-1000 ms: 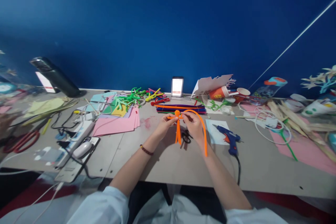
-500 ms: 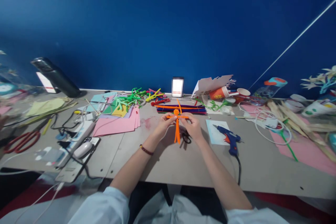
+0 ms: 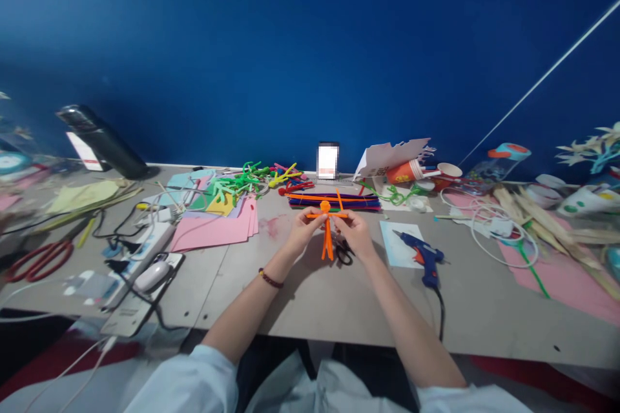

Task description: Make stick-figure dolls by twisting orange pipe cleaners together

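Observation:
An orange pipe-cleaner figure (image 3: 327, 232) with a round knot on top, two side arms and two hanging legs is held above the grey table (image 3: 310, 297). My left hand (image 3: 303, 232) pinches its left arm and my right hand (image 3: 355, 232) pinches its right arm; both hands are closed on it. A free orange end sticks up behind the knot. Black scissors (image 3: 343, 251) lie on the table under my right hand. A bundle of straight coloured pipe cleaners (image 3: 334, 200) lies just beyond the figure.
A blue glue gun (image 3: 421, 251) with its cord lies right of my hands on a pale card. Pink paper sheets (image 3: 216, 229), bent green pipe cleaners, a power strip (image 3: 140, 251) and red scissors (image 3: 36, 258) lie left. Paper cups, white cable and wooden strips crowd the right.
The long orange loop that arched over my right hand has been pulled in and wound round the figure. It now stands as short side arms with a small end behind the knot.

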### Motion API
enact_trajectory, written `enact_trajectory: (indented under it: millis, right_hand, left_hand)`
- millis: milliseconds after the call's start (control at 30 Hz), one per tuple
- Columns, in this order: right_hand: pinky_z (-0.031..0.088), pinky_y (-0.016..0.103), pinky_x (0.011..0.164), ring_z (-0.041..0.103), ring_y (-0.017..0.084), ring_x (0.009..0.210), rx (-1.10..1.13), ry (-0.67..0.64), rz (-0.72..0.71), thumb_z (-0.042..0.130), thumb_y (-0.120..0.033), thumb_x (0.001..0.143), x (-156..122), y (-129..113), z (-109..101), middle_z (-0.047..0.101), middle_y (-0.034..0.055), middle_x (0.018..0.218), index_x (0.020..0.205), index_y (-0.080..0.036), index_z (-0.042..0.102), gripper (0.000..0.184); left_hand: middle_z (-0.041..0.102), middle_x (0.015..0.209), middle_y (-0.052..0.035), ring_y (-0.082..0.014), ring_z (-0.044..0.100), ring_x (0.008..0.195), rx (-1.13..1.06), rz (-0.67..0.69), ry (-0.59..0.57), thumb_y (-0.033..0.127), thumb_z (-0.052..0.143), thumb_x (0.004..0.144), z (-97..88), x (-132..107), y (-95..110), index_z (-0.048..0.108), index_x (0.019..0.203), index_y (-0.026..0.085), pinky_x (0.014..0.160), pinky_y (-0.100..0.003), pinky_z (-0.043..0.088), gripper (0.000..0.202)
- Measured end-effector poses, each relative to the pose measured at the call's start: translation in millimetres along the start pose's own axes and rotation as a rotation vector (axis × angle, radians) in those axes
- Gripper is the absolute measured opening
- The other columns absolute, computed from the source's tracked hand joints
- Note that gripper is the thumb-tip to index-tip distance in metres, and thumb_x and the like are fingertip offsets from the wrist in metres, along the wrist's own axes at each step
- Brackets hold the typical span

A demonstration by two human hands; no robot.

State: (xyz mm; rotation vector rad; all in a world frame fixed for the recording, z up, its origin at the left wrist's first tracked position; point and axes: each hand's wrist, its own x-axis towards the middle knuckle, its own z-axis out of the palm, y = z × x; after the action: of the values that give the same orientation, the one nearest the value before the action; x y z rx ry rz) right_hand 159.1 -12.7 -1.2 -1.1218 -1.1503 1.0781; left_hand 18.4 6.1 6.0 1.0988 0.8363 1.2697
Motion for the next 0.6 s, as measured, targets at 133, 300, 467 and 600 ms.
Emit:
enact_trajectory:
  millis: [133, 300, 467, 600]
  right_hand:
    - [0.048, 0.024, 0.044, 0.051, 0.009, 0.043, 0.115, -0.014, 0.109, 0.072, -0.047, 0.065, -1.0, -2.2, 0.3, 0.057, -0.0057, 0.059, 0.086, -0.021, 0.056, 0.037]
    - [0.056, 0.027, 0.048, 0.061, 0.013, 0.052, 0.109, -0.063, 0.032, 0.068, -0.043, 0.071, -1.7, -0.1, 1.4, 0.063, -0.0028, 0.071, 0.108, -0.024, 0.052, 0.044]
    - [0.06, 0.029, 0.048, 0.066, 0.018, 0.071, 0.052, -0.093, 0.051, 0.066, -0.04, 0.071, -2.5, 1.8, 2.9, 0.064, 0.0052, 0.097, 0.108, -0.024, 0.059, 0.041]
    - [0.059, 0.027, 0.045, 0.064, 0.019, 0.079, -0.09, -0.081, -0.084, 0.063, -0.039, 0.076, -4.2, 1.1, 0.0, 0.058, 0.0088, 0.115, 0.106, -0.024, 0.065, 0.034]
  left_hand:
    - [0.061, 0.068, 0.0008, -0.0102, 0.057, 0.06, 0.003, 0.054, 0.032, 0.038, 0.078, 0.061, 0.1, 1.7, -5.3, 0.06, 0.068, 0.016, 0.059, -0.024, 0.048, 0.029]
    - [0.06, 0.068, 0.0012, -0.0102, 0.057, 0.061, 0.015, 0.057, 0.089, 0.037, 0.078, 0.062, -4.2, 4.7, -7.4, 0.061, 0.07, 0.016, 0.06, -0.024, 0.048, 0.028]
    - [0.061, 0.069, 0.0011, -0.011, 0.058, 0.062, 0.024, 0.032, 0.071, 0.037, 0.077, 0.063, -7.8, 5.8, -6.0, 0.062, 0.072, 0.016, 0.061, -0.025, 0.049, 0.027]
    - [0.062, 0.071, 0.0002, -0.0113, 0.059, 0.064, 0.026, 0.029, 0.056, 0.037, 0.076, 0.064, -7.7, 5.6, -5.6, 0.062, 0.073, 0.016, 0.061, -0.024, 0.05, 0.027]
